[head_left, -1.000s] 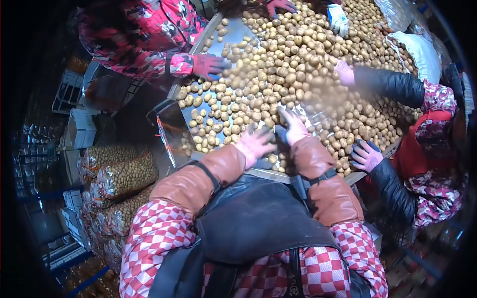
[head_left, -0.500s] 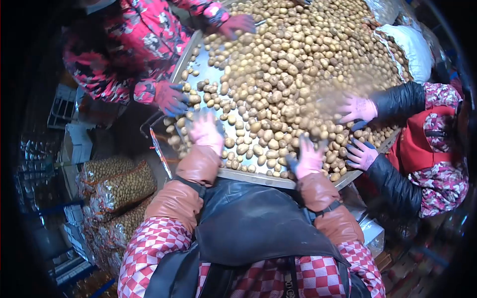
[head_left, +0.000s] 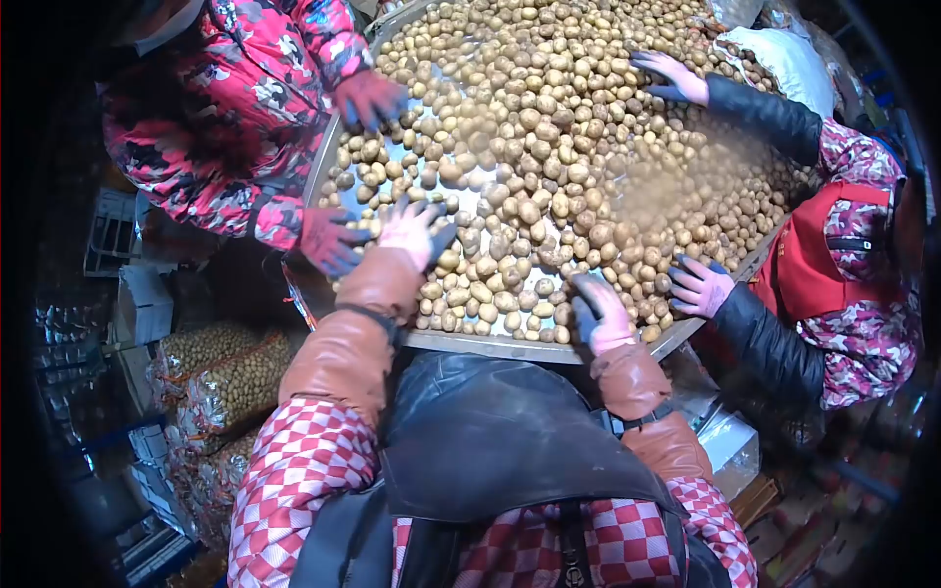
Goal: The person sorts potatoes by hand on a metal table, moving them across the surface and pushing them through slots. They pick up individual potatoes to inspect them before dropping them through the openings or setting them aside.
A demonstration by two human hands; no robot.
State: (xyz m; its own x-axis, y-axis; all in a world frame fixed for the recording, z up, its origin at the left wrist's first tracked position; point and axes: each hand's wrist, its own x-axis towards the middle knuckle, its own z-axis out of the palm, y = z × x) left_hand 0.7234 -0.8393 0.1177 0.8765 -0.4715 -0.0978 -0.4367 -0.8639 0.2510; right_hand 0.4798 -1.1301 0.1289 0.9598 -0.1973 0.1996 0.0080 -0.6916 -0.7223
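Note:
Many small potatoes cover a metal-topped sorting table, thickly piled at the back and thinner near me. My left hand, in a pink glove with dark fingertips, lies with its fingers spread over potatoes at the near left. Over the potatoes by the near edge, right of centre, is my right hand, gloved alike, its fingers stretched out and partly turned from view. Neither hand grips a potato that I can see.
A co-worker in pink camouflage stands at the left, both gloved hands at the potatoes. Another with a red apron reaches in from the right. Filled potato sacks are stacked at lower left; a white sack lies at the far right.
My left hand has turned to the right with its fingers spread. My right hand has tilted leftward. The right co-worker's upper hand has moved farther back over the pile.

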